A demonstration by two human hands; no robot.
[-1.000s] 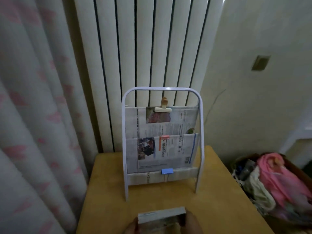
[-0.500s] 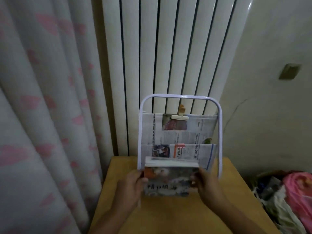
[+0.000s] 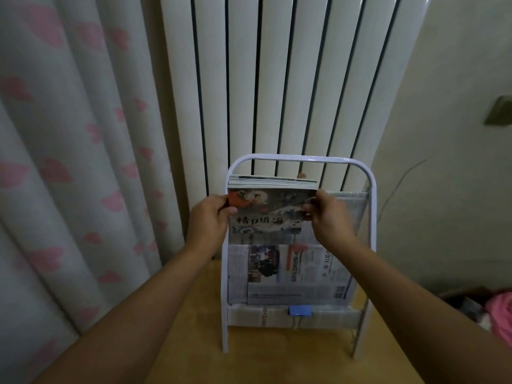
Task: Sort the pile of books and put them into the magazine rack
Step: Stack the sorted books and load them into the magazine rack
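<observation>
Above a yellow wooden tabletop, a left hand and right hand, fingers curled round its side edges, held a stack of thin illustrated books at the upper pocket of a white metal-framed, newspaper-lined magazine rack, left of centre. The insertion step appeared under way; lowering the stack fully into the pocket likely came next. Beyond stood a white ribbed radiator.

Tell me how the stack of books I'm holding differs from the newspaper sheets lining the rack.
The stack of books is thick, with a colourful illustrated cover; the newspaper is thin, pale printed sheet. The books are gripped by the left hand and right hand at the rack's top; the newspaper hangs lower. Both face me.
</observation>
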